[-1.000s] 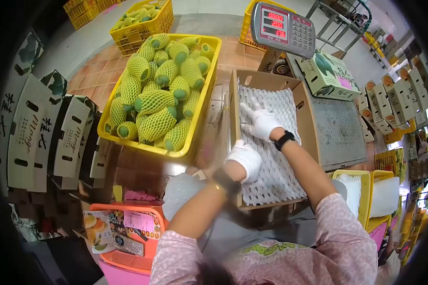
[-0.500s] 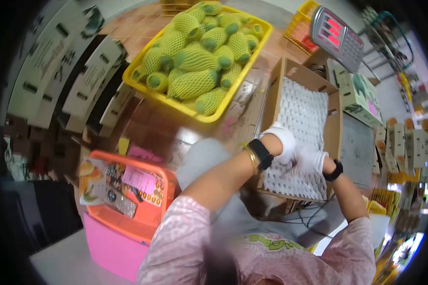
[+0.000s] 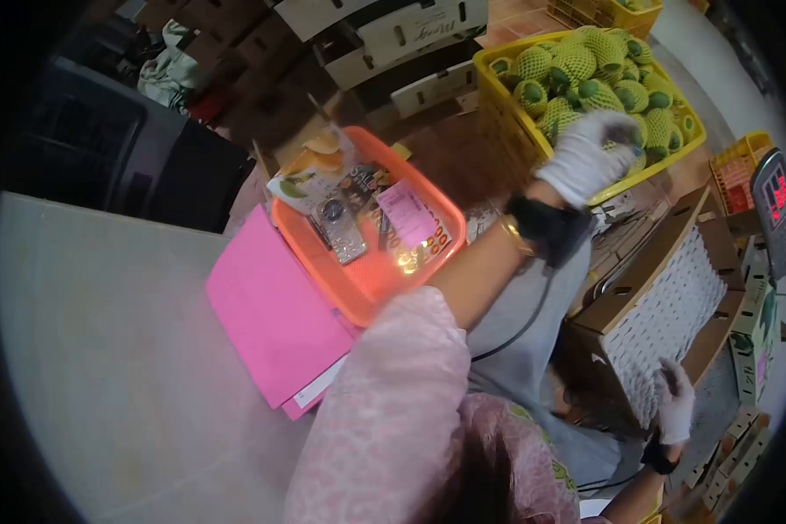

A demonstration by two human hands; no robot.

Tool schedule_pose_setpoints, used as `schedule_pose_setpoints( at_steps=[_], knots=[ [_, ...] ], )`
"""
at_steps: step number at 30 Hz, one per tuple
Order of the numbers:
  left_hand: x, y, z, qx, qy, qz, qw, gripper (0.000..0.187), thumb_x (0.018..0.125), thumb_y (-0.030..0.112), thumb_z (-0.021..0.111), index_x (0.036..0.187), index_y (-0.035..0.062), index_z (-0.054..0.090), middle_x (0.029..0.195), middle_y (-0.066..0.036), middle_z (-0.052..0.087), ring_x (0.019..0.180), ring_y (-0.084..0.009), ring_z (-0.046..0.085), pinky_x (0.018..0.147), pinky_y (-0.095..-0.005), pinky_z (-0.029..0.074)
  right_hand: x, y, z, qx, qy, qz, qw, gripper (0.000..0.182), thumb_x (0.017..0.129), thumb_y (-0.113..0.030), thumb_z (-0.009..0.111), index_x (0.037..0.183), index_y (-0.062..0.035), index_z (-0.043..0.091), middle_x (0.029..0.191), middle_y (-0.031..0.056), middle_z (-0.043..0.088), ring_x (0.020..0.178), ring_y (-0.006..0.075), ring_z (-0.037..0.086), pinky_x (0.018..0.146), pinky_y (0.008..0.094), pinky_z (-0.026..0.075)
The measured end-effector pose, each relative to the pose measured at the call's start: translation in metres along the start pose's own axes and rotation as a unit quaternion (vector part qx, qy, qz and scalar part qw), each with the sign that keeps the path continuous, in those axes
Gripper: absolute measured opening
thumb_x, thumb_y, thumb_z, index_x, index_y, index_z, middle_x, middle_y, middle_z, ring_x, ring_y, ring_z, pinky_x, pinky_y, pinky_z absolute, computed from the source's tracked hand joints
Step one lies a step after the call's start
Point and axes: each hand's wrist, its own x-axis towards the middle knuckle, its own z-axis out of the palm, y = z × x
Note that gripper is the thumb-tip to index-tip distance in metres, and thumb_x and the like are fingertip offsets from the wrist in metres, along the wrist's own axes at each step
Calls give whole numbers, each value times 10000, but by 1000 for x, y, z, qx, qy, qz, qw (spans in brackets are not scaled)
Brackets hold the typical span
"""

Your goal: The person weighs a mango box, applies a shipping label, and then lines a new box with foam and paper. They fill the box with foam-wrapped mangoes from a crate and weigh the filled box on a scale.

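My left hand point(image 3: 589, 157), in a white glove, reaches over the near edge of a yellow crate point(image 3: 520, 131) heaped with mangoes point(image 3: 598, 98) in yellow-green foam nets. Its fingers look apart and curve over the fruit; whether they touch one is hard to make out. Lower right, my right hand point(image 3: 675, 403), also gloved, is at the near end of a brown cardboard box point(image 3: 616, 306). Its fingers are spread beside the white foam netting point(image 3: 668, 319) that lines the box, and nothing shows in them.
Left of my left arm, an orange basket point(image 3: 367, 301) holds a phone point(image 3: 344, 231) and printed papers, with a pink folder point(image 3: 275, 306) next to it. A scale display point(image 3: 775, 196) stands at the right. White cartons point(image 3: 424, 31) are stacked at the back.
My left hand has left the box's foam lining and swung over to the mango crate. My right hand stays by the box, now with fingers apart. The view has turned left.
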Motion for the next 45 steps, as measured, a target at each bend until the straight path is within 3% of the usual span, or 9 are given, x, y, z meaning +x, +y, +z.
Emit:
schedule_pose_setpoints(
  at_steps=[1, 8, 23, 26, 29, 31, 35, 39, 45],
  knots=[
    [-15, 37, -50, 334, 60, 38, 940, 283, 750, 152, 647, 995, 17, 605, 949, -128, 618, 827, -217, 596, 749, -299, 478, -14, 26, -13, 73, 53, 42, 995, 307, 834, -14, 520, 1137, 37, 526, 1028, 94, 578, 921, 151, 541, 818, 253, 422],
    [-242, 78, -326, 629, 232, -458, 583, 397, 718, 303, 647, 824, -77, 605, 722, -235, 627, 726, -361, 632, 658, -421, 487, -88, 177, -74, 124, 166, 174, 963, 357, 933, -231, 458, 1235, -43, 474, 1191, 99, 508, 1083, 185, 492, 917, 297, 391],
    [-305, 88, -334, 410, 333, -524, 668, 403, 629, 121, 778, 920, -56, 562, 763, -130, 610, 641, -188, 586, 544, -316, 489, -90, 134, -40, 143, 174, 168, 960, 336, 936, -185, 448, 1232, -29, 473, 1214, 76, 473, 1064, 179, 479, 869, 295, 452],
    [-353, 75, -422, 492, 126, -545, 667, 218, 728, 141, 647, 868, -18, 597, 707, -123, 612, 575, -228, 583, 544, -316, 489, -93, 137, -37, 131, 172, 165, 962, 336, 934, -176, 451, 1231, -21, 469, 1215, 88, 467, 1067, 178, 474, 860, 308, 465],
    [-289, 139, -341, 724, -132, -571, 363, 254, 765, 160, 533, 919, -28, 606, 813, -216, 637, 675, -323, 629, 598, -354, 497, -93, 132, -34, 101, 173, 152, 968, 322, 932, -154, 455, 1218, -9, 478, 1192, 97, 486, 1040, 172, 491, 848, 291, 461],
    [-277, 168, -313, 728, 174, -533, 394, 229, 796, 142, 493, 861, -38, 619, 883, -276, 612, 949, -365, 588, 786, -402, 489, -93, 132, -33, 62, 174, 154, 971, 307, 930, -144, 457, 1201, -3, 493, 1154, 89, 519, 1017, 159, 504, 837, 264, 446],
    [-239, 225, -286, 630, 166, -593, 473, 442, 779, 258, 615, 1053, -75, 521, 998, -221, 614, 905, -338, 607, 756, -389, 479, -86, 116, -25, 18, 165, 132, 977, 300, 925, -136, 467, 1191, -1, 502, 1124, 73, 540, 1005, 145, 507, 834, 252, 431],
    [-222, 266, -296, 276, 263, -403, 832, 310, 792, 165, 633, 1035, -18, 574, 949, -67, 612, 827, -122, 567, 749, -264, 455, -85, 48, -6, 104, 172, 47, 978, 273, 904, -111, 504, 1149, 4, 536, 1051, 53, 572, 937, 119, 520, 831, 246, 417],
    [-127, 273, -162, -31, 293, -216, 931, 163, 794, 63, 595, 945, 10, 627, 894, -55, 624, 832, -117, 575, 825, -255, 437, -68, -92, 61, 401, -122, -26, 908, 446, 835, -73, 535, 1259, -2, 416, 1212, 123, 496, 1020, 170, 521, 846, 270, 439]
  ],
)
